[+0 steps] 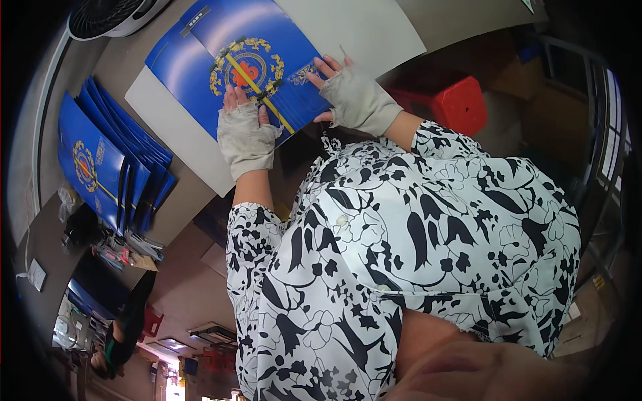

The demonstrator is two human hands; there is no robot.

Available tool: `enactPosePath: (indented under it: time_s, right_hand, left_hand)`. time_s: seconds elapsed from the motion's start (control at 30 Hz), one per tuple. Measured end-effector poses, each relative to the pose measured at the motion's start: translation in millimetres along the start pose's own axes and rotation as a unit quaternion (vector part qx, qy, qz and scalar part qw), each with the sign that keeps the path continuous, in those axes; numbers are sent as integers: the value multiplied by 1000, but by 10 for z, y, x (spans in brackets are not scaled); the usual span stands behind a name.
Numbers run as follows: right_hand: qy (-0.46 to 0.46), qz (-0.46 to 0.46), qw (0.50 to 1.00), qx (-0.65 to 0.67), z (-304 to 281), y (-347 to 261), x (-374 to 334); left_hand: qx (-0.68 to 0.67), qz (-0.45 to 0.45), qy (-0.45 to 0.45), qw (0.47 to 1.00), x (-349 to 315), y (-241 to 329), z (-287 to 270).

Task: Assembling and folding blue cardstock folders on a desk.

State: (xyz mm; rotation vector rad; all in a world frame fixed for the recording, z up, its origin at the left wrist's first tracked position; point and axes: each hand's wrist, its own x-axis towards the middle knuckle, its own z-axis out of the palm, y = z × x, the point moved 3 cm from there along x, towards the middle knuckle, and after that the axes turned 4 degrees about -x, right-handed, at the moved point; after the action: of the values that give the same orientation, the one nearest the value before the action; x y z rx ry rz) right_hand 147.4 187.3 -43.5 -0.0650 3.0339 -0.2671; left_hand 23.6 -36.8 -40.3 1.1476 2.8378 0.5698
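A flat, glossy blue printed piece (190,63) with a gold ring emblem, a red centre and a yellow stripe lies on a white sheet (160,113). I cannot tell whether it is a folder or a flattened bag. My left hand (246,137), in a pale fingerless glove, rests on its near edge beside the stripe, fingers stretched forward. My right hand (361,100), gloved the same way, lies at its right edge with fingers spread and the thumb at the near corner. Neither hand grips anything that shows.
Several matching blue pieces (100,157) lean in a fanned stack at the left. Past them sit small tools and clutter (124,250). A fan (110,17) stands at the far left, a red stool (445,100) right of the table. Another person (120,334) is at lower left.
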Motion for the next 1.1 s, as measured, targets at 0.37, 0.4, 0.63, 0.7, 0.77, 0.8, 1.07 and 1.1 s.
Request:
enactPosePath:
  time_s: [0.37,0.4,0.63,0.7,0.77,0.8,1.07,1.1]
  right_hand:
    - [243,128,890,364,209,245,-296]
    - [166,236,856,428,322,298,-324]
    - [272,390,649,594,452,652,-40]
    - [233,389,696,556,295,700,-9]
    - [194,387,739,517,280,724,4]
    - [193,392,748,500,339,750,10]
    - [159,330,865,343,551,808,7]
    - [161,331,860,354,575,797,-24]
  left_hand:
    - [12,-29,21,999,31,-109,-34]
    - [26,-31,7,999,40,-113,-21]
    - [26,-44,-7,999,74,-116,-13]
    - [20,-56,-8,998,66,-140,5]
    - [23,-52,-9,998,87,-129,-11]
    - [26,-48,-10,998,94,-122,-20]
    - [14,-46,5,999,90,-129,-34]
    - [15,-54,2,998,87,-125,-48]
